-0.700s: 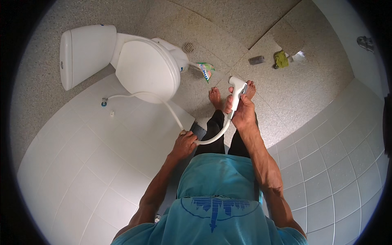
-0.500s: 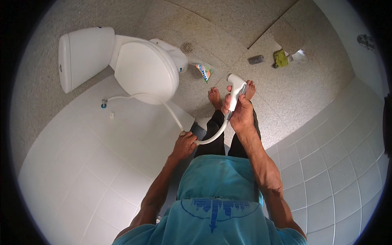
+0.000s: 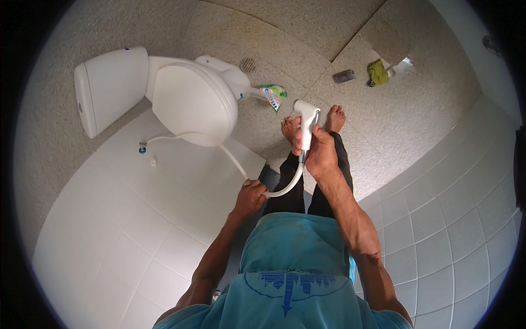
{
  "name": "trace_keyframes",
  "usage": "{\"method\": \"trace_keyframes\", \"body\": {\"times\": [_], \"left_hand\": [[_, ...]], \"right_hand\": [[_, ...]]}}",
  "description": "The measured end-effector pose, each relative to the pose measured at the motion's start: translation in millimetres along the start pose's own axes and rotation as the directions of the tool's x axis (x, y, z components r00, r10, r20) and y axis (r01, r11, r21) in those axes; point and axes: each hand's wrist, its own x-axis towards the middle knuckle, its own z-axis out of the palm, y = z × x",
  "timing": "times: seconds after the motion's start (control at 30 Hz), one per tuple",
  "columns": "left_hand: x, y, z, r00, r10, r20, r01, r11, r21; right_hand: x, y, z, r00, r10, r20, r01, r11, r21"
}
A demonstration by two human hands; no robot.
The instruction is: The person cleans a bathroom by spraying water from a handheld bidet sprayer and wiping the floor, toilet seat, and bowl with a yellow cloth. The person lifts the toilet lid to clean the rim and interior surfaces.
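A white bidet sprayer (image 3: 308,123) is gripped in my right hand (image 3: 320,152), its head tilted up and to the left above my feet. From the sprayer's lower end a white hose (image 3: 286,189) curves down to my left hand (image 3: 251,197), whose fingers are wrapped around it. Beyond that hand the hose runs up past the toilet (image 3: 192,98) and along the wall to a small valve (image 3: 142,147). The toilet's lid is down. Whether water leaves the sprayer I cannot tell.
A green and white plastic packet (image 3: 273,97) lies on the floor beside the toilet, near a drain grate (image 3: 247,65). Farther right are a dark grey brush-like block (image 3: 344,76) and a green cloth (image 3: 378,73). Tiled walls rise at left and right; a tap (image 3: 491,45) juts out far right.
My right hand has turned the sprayer slightly, and its head has shifted a little to the left. My left hand keeps its hold on the hose. The view has moved slightly.
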Motion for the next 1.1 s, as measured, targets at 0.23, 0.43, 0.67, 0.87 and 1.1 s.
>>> {"method": "trace_keyframes", "body": {"times": [0.23, 0.43, 0.67, 0.87, 1.1], "left_hand": [[15, 7, -3, 0.999, 0.033, -0.016, -0.033, 0.999, 0.007], [14, 7, -7, 1.0, -0.01, 0.014, 0.01, 1.0, 0.021], [12, 0, -1, 0.997, 0.002, -0.071, -0.004, 1.0, -0.023], [7, -2, -3, 0.998, -0.01, -0.069, 0.008, 1.0, -0.029], [2, -7, -1, 0.987, 0.018, -0.158, -0.023, 0.999, -0.029]], "right_hand": [[9, -21, 1, 0.995, -0.104, 0.004, 0.104, 0.994, 0.019], [6, -18, 9, 0.985, -0.167, -0.052, 0.167, 0.986, 0.002], [-2, -12, 32, 0.98, -0.162, 0.115, 0.167, 0.985, -0.04], [6, -3, 38, 0.962, -0.116, 0.249, 0.131, 0.99, -0.047], [4, -1, 48, 0.94, -0.238, 0.244, 0.26, 0.964, -0.062]]}}
